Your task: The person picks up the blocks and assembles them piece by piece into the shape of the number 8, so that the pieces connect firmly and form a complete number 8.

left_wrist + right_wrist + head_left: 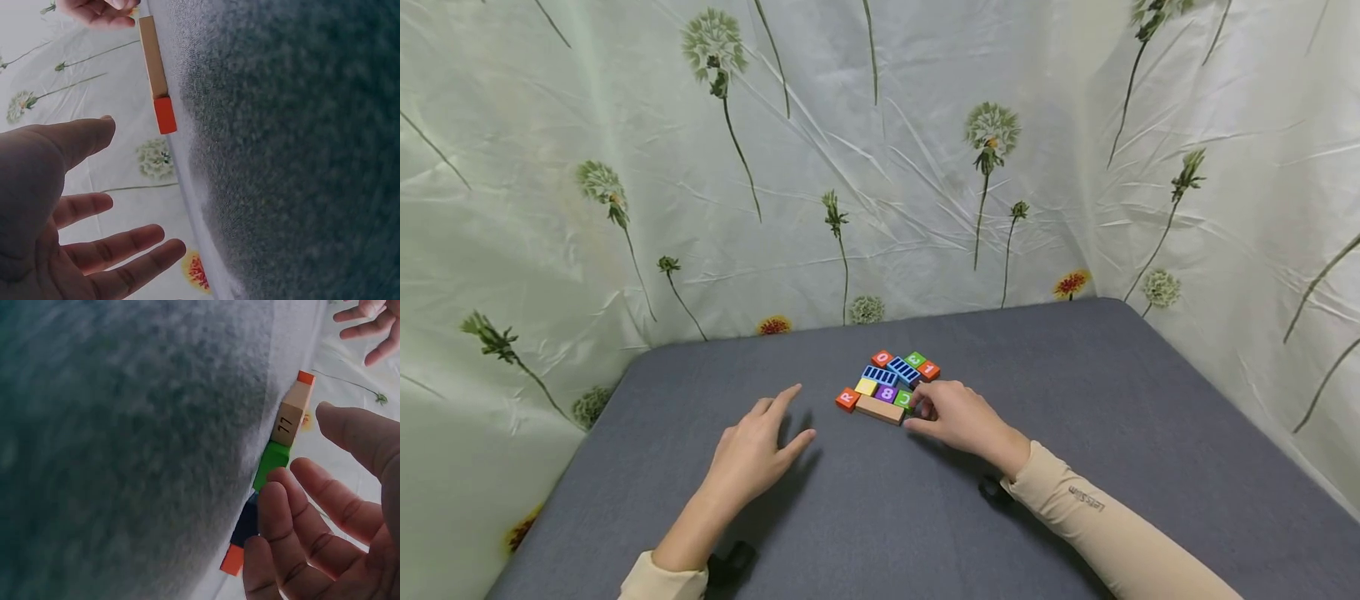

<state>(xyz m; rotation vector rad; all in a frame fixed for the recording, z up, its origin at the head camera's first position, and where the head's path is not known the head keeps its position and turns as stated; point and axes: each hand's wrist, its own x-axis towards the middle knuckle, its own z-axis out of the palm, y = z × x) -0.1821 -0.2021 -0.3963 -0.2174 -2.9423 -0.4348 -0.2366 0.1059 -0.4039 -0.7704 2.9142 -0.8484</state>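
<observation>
Blocks lie together in a flat cluster on the grey table. At its near edge are a plain wooden block, a red R block and a green C block. Behind sit a purple 8 block, a yellow block and blue striped blocks. My right hand is at the cluster's right side, fingers bent beside the green block, thumb apart from them; it grips nothing visible. Left of the blocks, my left hand hovers with fingers spread, holding nothing.
A grey cloth-covered table spreads under both hands. Farther back in the cluster are a red 0 block, a green 3 block and a red 1 block. A flower-printed curtain hangs around the table.
</observation>
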